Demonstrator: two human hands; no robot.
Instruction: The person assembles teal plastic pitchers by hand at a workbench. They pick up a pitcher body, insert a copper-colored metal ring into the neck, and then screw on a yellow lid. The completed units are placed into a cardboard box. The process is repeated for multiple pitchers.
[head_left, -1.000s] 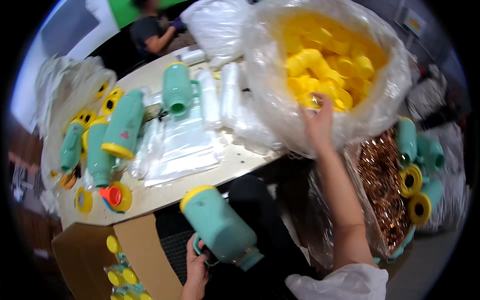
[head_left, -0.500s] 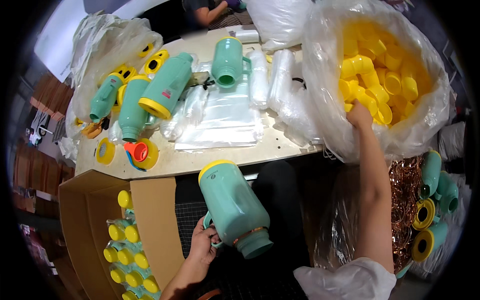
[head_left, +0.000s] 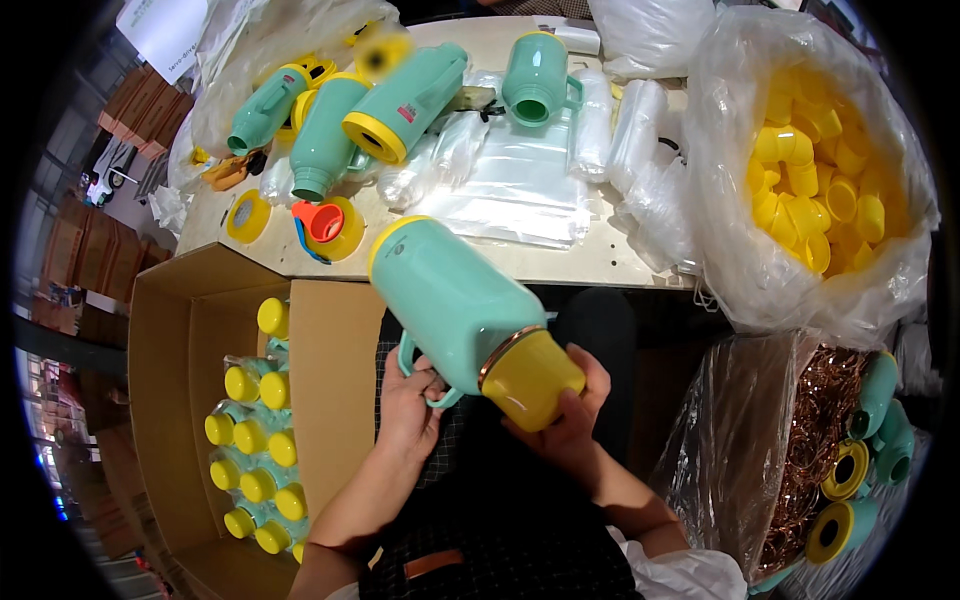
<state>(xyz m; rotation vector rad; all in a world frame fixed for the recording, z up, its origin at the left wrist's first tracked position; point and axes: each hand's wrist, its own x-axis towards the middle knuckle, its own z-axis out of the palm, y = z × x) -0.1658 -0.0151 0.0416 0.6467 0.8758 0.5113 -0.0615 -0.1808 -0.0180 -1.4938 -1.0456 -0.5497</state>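
Note:
A teal flask body [head_left: 455,300] with a yellow base rim lies tilted above my lap, its neck toward the lower right. My left hand [head_left: 408,405] is closed around its handle. In my right hand [head_left: 585,410] is a yellow cup-shaped cap [head_left: 533,380], gripped by the fingers and thumb. The cap sits over the flask's neck, against a copper-coloured ring. How firmly it is seated I cannot tell.
Left of my lap, a cardboard box [head_left: 345,370] holds several yellow-capped bottles [head_left: 257,486]. Teal flasks [head_left: 330,130], clear plastic bags [head_left: 520,205] and tape rolls [head_left: 248,217] lie on the table [head_left: 455,262]. At right are a bag of yellow caps [head_left: 715,200] and copper rings [head_left: 815,450].
My right hand has come from the bag of yellow caps to the flask, bringing one cap onto its neck. The flask appears higher and more tilted; the view has shifted.

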